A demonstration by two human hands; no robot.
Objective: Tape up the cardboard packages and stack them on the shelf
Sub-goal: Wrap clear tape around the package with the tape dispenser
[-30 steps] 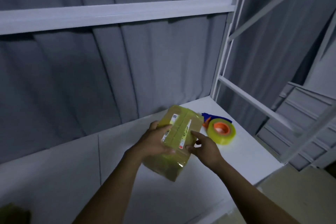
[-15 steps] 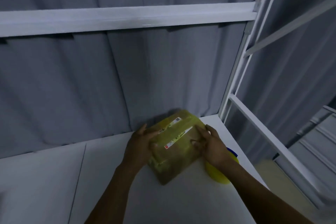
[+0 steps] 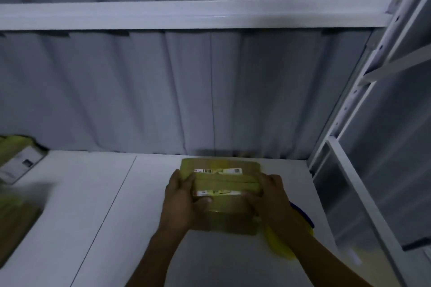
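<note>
A taped cardboard package [image 3: 222,181] with white labels is on the white shelf board [image 3: 93,205], close to the back right corner. My left hand [image 3: 184,200] grips its left end, thumb over the top. My right hand [image 3: 270,198] grips its right end. A yellow tape roll [image 3: 279,243] on a blue dispenser lies under my right forearm, mostly hidden.
Two more packages sit at the left edge, one at the back [image 3: 16,160] and one nearer [image 3: 16,219], blurred. A grey curtain [image 3: 210,90] hangs behind. A white beam [image 3: 186,15] crosses overhead, and a white upright post [image 3: 345,109] stands at the right.
Both hands have turned the package square to the shelf and carried it toward the back right corner. The view swung left, bringing the left packages into sight and hiding most of the tape roll.
</note>
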